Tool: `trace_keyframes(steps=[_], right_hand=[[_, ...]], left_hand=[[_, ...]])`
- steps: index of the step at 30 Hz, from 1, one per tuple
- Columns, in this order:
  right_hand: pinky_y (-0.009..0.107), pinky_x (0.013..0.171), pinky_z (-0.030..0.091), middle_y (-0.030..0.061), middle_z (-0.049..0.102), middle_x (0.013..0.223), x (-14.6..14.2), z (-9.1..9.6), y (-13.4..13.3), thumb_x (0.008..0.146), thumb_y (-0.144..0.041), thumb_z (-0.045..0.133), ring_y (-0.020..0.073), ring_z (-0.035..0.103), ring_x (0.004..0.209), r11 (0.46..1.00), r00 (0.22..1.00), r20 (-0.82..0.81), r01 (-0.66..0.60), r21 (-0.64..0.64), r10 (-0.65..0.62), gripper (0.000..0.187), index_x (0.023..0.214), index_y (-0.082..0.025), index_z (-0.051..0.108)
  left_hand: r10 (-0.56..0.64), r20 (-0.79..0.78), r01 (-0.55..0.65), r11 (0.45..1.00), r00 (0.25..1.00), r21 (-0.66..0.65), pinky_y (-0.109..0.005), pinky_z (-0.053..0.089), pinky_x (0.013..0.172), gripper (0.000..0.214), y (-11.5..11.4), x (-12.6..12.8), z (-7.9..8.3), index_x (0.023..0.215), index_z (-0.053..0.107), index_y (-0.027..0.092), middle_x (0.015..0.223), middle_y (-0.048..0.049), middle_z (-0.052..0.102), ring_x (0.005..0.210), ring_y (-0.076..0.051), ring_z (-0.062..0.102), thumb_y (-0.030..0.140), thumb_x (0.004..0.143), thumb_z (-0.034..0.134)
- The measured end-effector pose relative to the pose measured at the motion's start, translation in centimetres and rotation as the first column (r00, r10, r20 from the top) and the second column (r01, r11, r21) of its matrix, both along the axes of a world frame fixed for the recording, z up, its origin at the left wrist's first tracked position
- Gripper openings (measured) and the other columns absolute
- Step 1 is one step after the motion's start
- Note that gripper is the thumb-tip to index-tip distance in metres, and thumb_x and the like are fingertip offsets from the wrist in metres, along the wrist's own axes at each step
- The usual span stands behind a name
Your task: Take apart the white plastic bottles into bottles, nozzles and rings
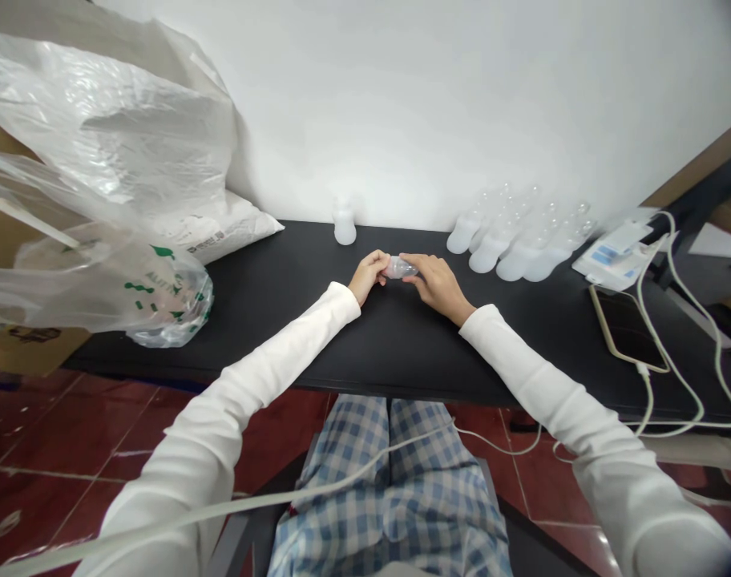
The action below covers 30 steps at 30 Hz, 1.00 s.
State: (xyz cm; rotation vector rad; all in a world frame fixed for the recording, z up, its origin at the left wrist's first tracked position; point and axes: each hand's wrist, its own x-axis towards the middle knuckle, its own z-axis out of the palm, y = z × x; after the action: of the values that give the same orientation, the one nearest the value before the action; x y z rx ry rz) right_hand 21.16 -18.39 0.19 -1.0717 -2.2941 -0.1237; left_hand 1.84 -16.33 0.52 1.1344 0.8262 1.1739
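Observation:
Over the black table, my two hands hold a small translucent plastic piece (pixel 400 268) between them, lying sideways. Its right end looks clear and tapered. Fingers and thumb of my left hand (pixel 370 272) close round the left end, where a pinkish tint shows. My right hand (pixel 436 282) pinches the clear end between thumb and fingers. Just beyond my left hand, a single small white bottle (pixel 345 224) stands by the wall. Several more white bottles (pixel 487 253) with clear domed tops are grouped to the right, past my right hand.
Plastic bags fill the left side: a large white sack (pixel 155 120) and a clear bag with green print (pixel 167 296). At the right lie a phone (pixel 628 327) on a charging cable and a white-and-blue packet (pixel 618 255). A white cable (pixel 365 469) crosses over my lap.

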Motion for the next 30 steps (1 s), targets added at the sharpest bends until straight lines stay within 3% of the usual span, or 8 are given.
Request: trace_keyframes(steps=[4,11,18,24,30], right_hand=[[0.043,0.087,0.048,0.0138,0.072,0.12,0.08,-0.54,0.38,0.102,-0.058,0.04,0.0268,0.065,0.093,0.991,0.979,-0.171,0.1,-0.087,-0.114,0.053,0.134,-0.02,0.058],[0.037,0.08,0.047,0.0042,0.072,0.09,0.1,-0.32,0.41,0.1,-0.064,0.038,0.0194,0.062,0.071,0.973,0.931,-0.344,0.044,-0.228,-0.123,0.051,0.117,-0.021,0.059],[0.032,0.069,0.046,0.0035,0.07,0.087,0.1,-0.54,0.8,0.098,-0.065,0.046,0.0185,0.061,0.069,0.972,0.925,-0.364,0.023,-0.235,-0.11,0.049,0.112,-0.021,0.06],[0.038,0.081,0.047,0.008,0.072,0.101,-0.02,-0.7,0.86,0.099,-0.057,0.049,0.0214,0.062,0.078,0.979,0.957,-0.269,0.052,-0.198,-0.105,0.042,0.116,-0.021,0.061],[0.043,0.087,0.046,0.0102,0.072,0.103,-0.19,-1.06,0.7,0.099,-0.057,0.05,0.0265,0.063,0.087,0.983,0.976,-0.192,0.067,-0.17,-0.1,0.046,0.126,-0.022,0.061]], left_hand=[[-0.014,-0.077,0.026,0.988,0.997,0.15,-0.022,0.04,0.062,0.026,-0.07,0.11,0.12,0.074,0.055,0.017,0.072,0.0026,0.055,0.068,-0.009,0.051,0.032,0.086,0.072],[-0.027,-0.131,0.062,0.961,0.991,0.271,-0.024,0.04,0.069,0.038,0.02,0.25,-0.4,0.08,0.062,0.017,0.073,0.0019,0.062,0.07,-0.01,0.056,0.046,0.073,0.085],[-0.017,-0.138,0.052,0.966,0.99,0.254,-0.025,0.042,0.066,0.03,0.35,-0.02,-0.53,0.075,0.063,0.017,0.063,0.0039,0.055,0.063,-0.01,0.049,0.041,0.076,0.082],[-0.028,-0.077,0.04,0.984,0.997,0.171,-0.022,0.042,0.064,0.022,0.0,-0.04,-0.21,0.07,0.057,0.017,0.068,0.0023,0.054,0.067,-0.01,0.049,0.028,0.082,0.072],[-0.02,-0.04,0.025,0.991,0.999,0.128,-0.022,0.037,0.06,0.02,-0.2,-0.06,-0.07,0.066,0.05,0.018,0.066,0.0024,0.048,0.062,-0.01,0.043,0.021,0.08,0.064]])
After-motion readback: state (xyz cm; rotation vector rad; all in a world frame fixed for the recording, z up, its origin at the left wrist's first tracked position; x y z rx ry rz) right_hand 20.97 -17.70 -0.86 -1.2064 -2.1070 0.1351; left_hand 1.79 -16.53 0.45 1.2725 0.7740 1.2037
